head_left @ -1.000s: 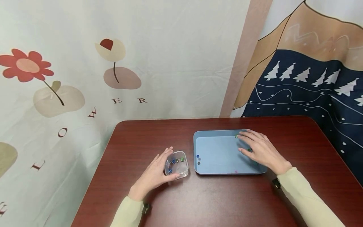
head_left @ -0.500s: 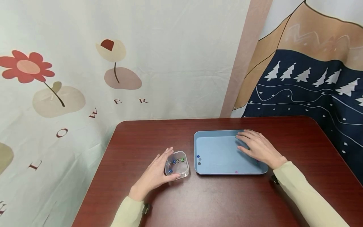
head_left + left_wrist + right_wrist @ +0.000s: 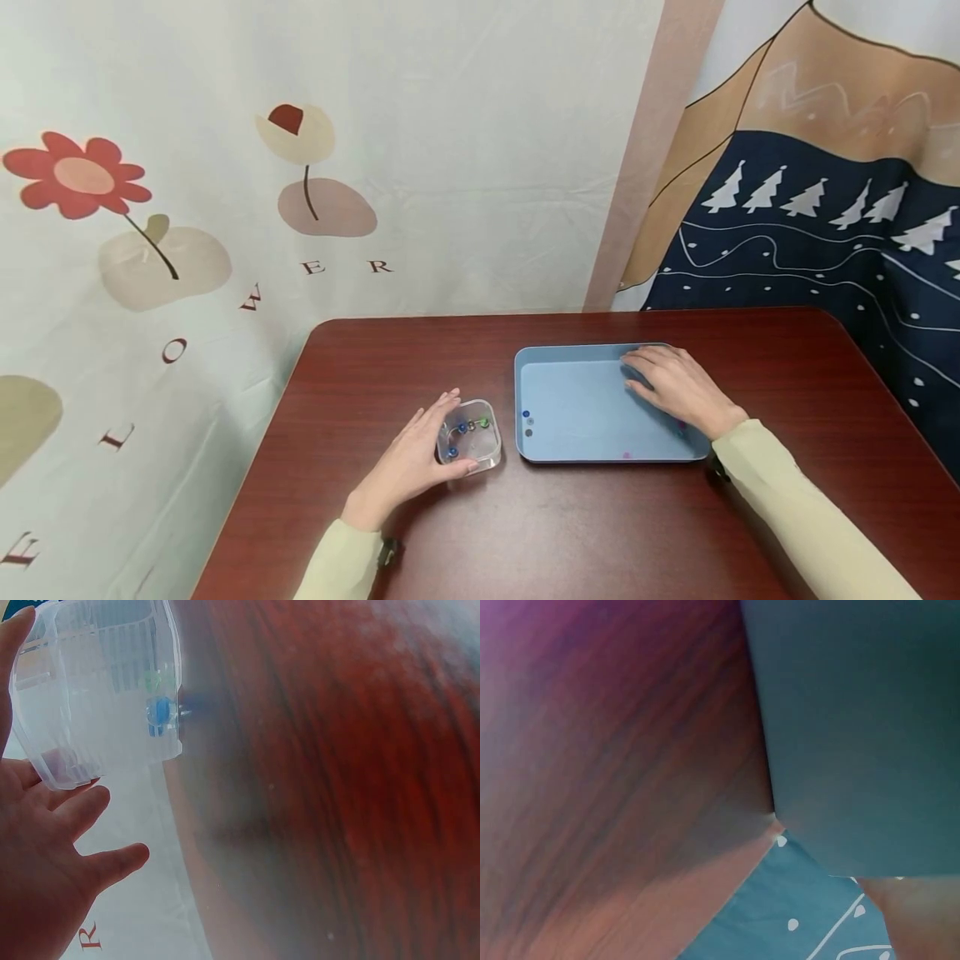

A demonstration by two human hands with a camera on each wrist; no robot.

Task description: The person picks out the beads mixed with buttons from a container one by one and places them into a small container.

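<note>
My left hand (image 3: 405, 467) holds a small clear plastic box (image 3: 474, 445) on the table, thumb on its near side and fingers along its left. Several blue and green beads, with what look like small metal bars, lie inside the box. The left wrist view shows the box (image 3: 90, 712) against the fingers, a blue bead (image 3: 157, 712) visible through its wall. My right hand (image 3: 682, 387) reaches down into the right part of a light blue tray (image 3: 573, 396); its fingertips point at the tray floor, and whatever is under them is hidden.
Small dark blue (image 3: 526, 414) and grey (image 3: 529, 432) beads lie at the tray's left side, a pink bead (image 3: 627, 456) at its near edge. The brown wooden table (image 3: 570, 533) ends at a printed curtain (image 3: 480, 167). The right wrist view shows mostly the tray's outer wall (image 3: 870, 735).
My right hand has moved slightly left and lower over the tray, covering the green beads seen a second ago. My left hand and the box have stayed in place.
</note>
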